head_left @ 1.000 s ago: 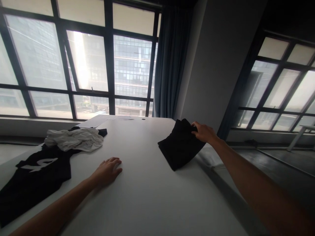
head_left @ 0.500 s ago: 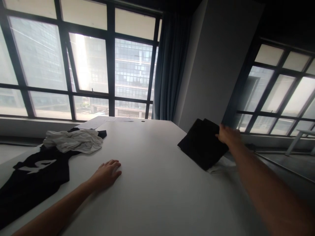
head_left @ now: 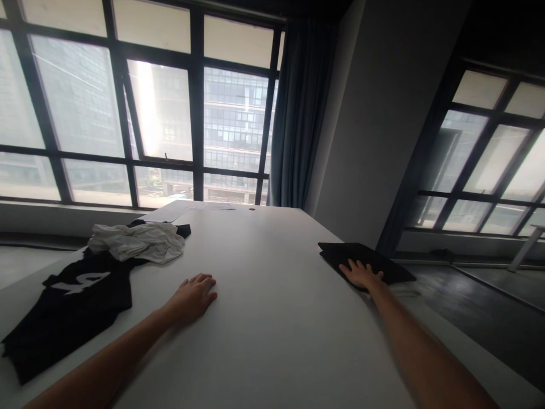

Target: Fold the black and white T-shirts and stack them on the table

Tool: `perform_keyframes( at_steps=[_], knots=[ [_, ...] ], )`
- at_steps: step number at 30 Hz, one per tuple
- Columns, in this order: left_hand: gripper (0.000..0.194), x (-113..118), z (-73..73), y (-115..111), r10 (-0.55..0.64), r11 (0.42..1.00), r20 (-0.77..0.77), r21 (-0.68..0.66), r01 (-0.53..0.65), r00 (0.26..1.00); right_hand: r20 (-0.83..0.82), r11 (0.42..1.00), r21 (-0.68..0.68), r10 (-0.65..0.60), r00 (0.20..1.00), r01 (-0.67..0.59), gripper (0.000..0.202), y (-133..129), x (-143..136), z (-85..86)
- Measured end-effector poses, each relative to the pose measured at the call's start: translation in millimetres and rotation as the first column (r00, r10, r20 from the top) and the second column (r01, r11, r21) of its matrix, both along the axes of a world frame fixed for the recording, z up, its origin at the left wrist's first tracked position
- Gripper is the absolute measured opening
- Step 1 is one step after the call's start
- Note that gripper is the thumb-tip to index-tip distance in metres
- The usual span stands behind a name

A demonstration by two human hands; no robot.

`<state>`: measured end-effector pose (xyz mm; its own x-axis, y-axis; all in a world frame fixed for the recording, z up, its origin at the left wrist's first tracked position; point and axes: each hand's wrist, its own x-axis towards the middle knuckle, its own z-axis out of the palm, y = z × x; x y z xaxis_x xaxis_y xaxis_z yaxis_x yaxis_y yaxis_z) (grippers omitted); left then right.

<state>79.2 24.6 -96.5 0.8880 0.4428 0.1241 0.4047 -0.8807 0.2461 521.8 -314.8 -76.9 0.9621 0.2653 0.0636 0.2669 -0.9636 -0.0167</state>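
My left hand (head_left: 196, 295) rests on the white table, open, with its fingers stretched forward and nothing in it. On the right side of the table, my right hand (head_left: 361, 275) lies with fingers spread on top of a folded black garment (head_left: 389, 266). A pale folded cloth (head_left: 404, 292) peeks out from beneath that garment, mostly hidden. To the left of my left hand lies a black garment with a white print (head_left: 80, 307), spread out. A crumpled white garment (head_left: 142, 241) is heaped at its far end.
The white table (head_left: 272, 341) stretches away toward the windows. Papers (head_left: 166, 212) lie at its far left, and a small dark round spot (head_left: 252, 209) marks the far edge. A blue curtain (head_left: 298, 119) and a pillar (head_left: 366, 125) stand behind.
My right hand was gripping the black garment by its edge, tilted up. Now the garment lies flat and the hand is spread on it. My left hand stays on the table.
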Motion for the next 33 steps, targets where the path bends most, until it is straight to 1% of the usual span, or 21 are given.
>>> perform_keyframes(
  at_steps=[2, 4, 5, 6, 8, 9, 11, 13, 15, 18, 19, 21, 23, 26, 29, 31, 33],
  knots=[
    [0.049, -1.3, 3.1, 0.5, -0.014, 1.000, 0.012, -0.004, 0.014, 1.000, 0.006, 0.999, -0.034, -0.014, 1.000, 0.014, 0.073, 3.2, -8.9, -5.1],
    [0.050, -1.8, 10.4, 6.1, -0.073, 0.997, 0.020, -0.027, 0.073, 0.997, 0.050, 0.998, -0.061, -0.026, 0.998, 0.029, 0.069, 11.3, -20.1, -5.5],
    [0.050, -1.5, 15.7, 11.6, -0.108, 0.993, 0.023, -0.050, 0.110, 0.994, 0.094, 0.998, -0.066, -0.004, 0.996, 0.010, 0.067, 18.2, -27.2, -3.9],
    [0.051, -0.8, 21.7, 18.9, -0.130, 0.989, 0.030, -0.070, 0.132, 0.991, 0.139, 0.997, -0.069, 0.043, 0.989, -0.033, 0.065, 27.3, -35.8, -1.7],
    [0.052, 0.9, 33.9, 38.0, -0.102, 0.992, 0.058, -0.075, 0.106, 0.993, 0.187, 0.981, -0.061, 0.192, 0.963, -0.184, 0.062, 51.2, -57.7, 1.7],
    [0.053, 1.3, 39.1, 48.8, -0.051, 0.997, 0.077, -0.052, 0.055, 0.996, 0.167, 0.963, -0.042, 0.268, 0.949, -0.265, 0.061, 64.8, -70.7, 1.8],
    [0.054, -1.0, 45.3, 70.7, 0.053, 0.999, 0.111, -0.001, -0.053, 0.992, 0.100, 0.929, 0.017, 0.366, 0.925, -0.370, 0.059, 90.7, -97.4, -2.3],
    [0.053, -8.7, 44.7, 90.8, 0.130, 0.990, 0.137, 0.034, -0.136, 0.982, 0.083, 0.892, 0.061, 0.442, 0.893, -0.447, 0.056, 109.8, -119.7, -10.3],
    [0.049, -21.1, 38.4, 108.6, 0.237, 0.963, 0.163, 0.089, -0.253, 0.958, 0.075, 0.863, 0.078, 0.494, 0.866, -0.499, 0.050, 119.1, -133.0, -18.2],
    [0.046, -40.6, 24.6, 131.4, 0.402, 0.886, 0.182, 0.170, -0.431, 0.898, 0.068, 0.847, 0.098, 0.519, 0.852, -0.523, 0.046, 119.3, -137.4, -23.6],
    [0.046, -45.0, 20.5, 137.5, 0.440, 0.866, 0.173, 0.175, -0.467, 0.881, 0.065, 0.848, 0.108, 0.515, 0.855, -0.519, 0.046, 117.7, -136.8, -23.7],
    [0.046, -48.8, 14.4, 146.0, 0.479, 0.854, 0.142, 0.151, -0.497, 0.866, 0.059, 0.851, 0.120, 0.508, 0.860, -0.511, 0.047, 114.9, -135.8, -22.6],
    [0.045, -46.8, 11.7, 149.0, 0.500, 0.847, 0.130, 0.131, -0.514, 0.856, 0.054, 0.853, 0.121, 0.506, 0.861, -0.508, 0.047, 113.6, -136.8, -21.0],
    [0.037, -41.1, 13.8, 144.3, 0.494, 0.851, 0.159, 0.112, -0.513, 0.855, 0.049, 0.853, 0.117, 0.506, 0.861, -0.508, 0.047, 113.2, -140.7, -19.8],
    [0.032, -38.6, 22.2, 134.9, 0.485, 0.856, 0.233, 0.072, -0.512, 0.843, 0.041, 0.850, 0.121, 0.512, 0.858, -0.513, 0.046, 112.5, -142.5, -19.2],
    [0.035, -36.0, 30.4, 127.8, 0.486, 0.858, 0.298, 0.017, -0.513, 0.822, 0.042, 0.850, 0.122, 0.512, 0.858, -0.513, 0.046, 111.9, -141.8, -18.4],
    [0.041, -28.6, 39.1, 117.3, 0.476, 0.871, 0.350, -0.061, -0.487, 0.807, 0.043, 0.853, 0.121, 0.507, 0.861, -0.508, 0.045, 111.7, -141.1, -16.8]
  ],
)
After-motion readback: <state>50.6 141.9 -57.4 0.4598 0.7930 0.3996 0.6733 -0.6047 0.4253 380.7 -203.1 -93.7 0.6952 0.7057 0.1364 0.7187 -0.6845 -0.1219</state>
